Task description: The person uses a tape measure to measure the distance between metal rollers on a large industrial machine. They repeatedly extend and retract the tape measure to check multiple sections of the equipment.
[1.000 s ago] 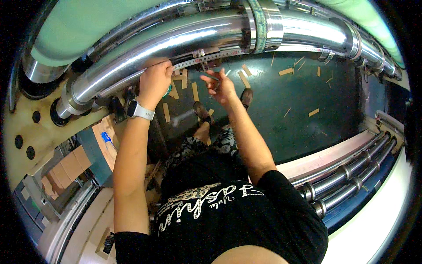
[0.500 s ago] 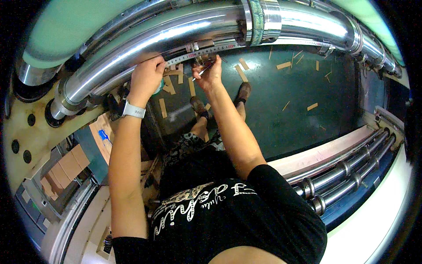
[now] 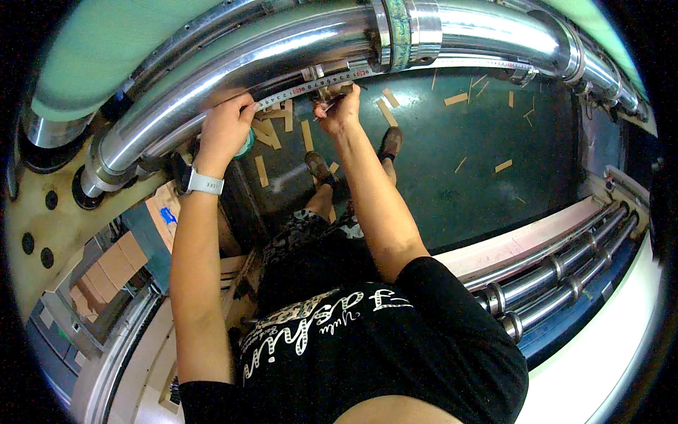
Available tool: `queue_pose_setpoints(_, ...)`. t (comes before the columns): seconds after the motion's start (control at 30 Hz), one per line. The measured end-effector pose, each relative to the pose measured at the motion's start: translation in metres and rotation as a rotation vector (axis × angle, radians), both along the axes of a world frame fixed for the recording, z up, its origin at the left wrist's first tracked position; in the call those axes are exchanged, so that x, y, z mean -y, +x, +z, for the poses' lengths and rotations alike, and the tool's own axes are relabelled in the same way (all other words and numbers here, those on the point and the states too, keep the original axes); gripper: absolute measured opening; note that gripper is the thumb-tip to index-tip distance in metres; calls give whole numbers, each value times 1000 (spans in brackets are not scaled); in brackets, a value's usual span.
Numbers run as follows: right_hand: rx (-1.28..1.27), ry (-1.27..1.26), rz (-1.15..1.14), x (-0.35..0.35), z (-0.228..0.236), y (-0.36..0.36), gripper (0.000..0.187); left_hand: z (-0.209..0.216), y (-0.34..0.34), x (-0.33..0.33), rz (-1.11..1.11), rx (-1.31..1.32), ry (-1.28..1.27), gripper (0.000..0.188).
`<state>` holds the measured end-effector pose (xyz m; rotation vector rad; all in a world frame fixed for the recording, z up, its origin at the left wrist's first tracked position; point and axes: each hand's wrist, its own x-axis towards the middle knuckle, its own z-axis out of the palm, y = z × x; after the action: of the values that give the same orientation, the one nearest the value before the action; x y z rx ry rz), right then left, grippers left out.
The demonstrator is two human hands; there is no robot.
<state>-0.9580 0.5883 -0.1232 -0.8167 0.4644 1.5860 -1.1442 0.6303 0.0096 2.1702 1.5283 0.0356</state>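
My left hand (image 3: 227,131), with a pale watch on its wrist, is closed on a tape measure; part of its green case (image 3: 247,143) shows below the fingers. The white tape blade (image 3: 304,90) runs out to the right along the underside of a large shiny metal shaft (image 3: 304,46). Under a small metal fitting (image 3: 326,90) beside the blade, my right hand (image 3: 340,113) is closed around a slim tool. Most of that tool is hidden by the fingers, so its kind cannot be made out.
A collar ring (image 3: 424,32) circles the shaft. Cardboard strips (image 3: 385,113) lie scattered on the dark green floor (image 3: 452,169) around my shoes. Parallel metal rollers (image 3: 537,283) stand at the lower right. Stacked brown cardboard (image 3: 113,272) is at the left, beyond the pale machine side plate (image 3: 53,230).
My left hand and the tape have shifted slightly left and down. My right hand has turned a little at the fitting, and less of the slim tool shows.
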Motion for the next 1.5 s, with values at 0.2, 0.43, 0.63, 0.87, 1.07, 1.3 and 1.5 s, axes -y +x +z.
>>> queue_pose_setpoints(0.2,86,-99,13,1,4,3,39,-1,0,-2,3,5,-10,23)
queue_pose_setpoints(0.43,43,-16,21,5,-7,9,41,-2,-1,-3,1,12,-30,22)
queue_pose_setpoints(0.63,21,-110,6,0,1,11,42,4,1,-2,-7,-24,-22,22)
queue_pose_setpoints(0.87,118,-112,32,2,-3,12,41,3,0,-2,-32,-5,22,24)
queue_pose_setpoints(1.07,88,-11,55,4,5,15,38,7,4,-3,-3,-54,-60,25)
queue_pose_setpoints(1.3,149,-119,25,-1,6,11,44,-1,-1,-3,-11,-24,-17,22)
queue_pose_setpoints(1.5,128,-34,19,2,-8,14,47,2,2,-2,-2,-7,-5,22)
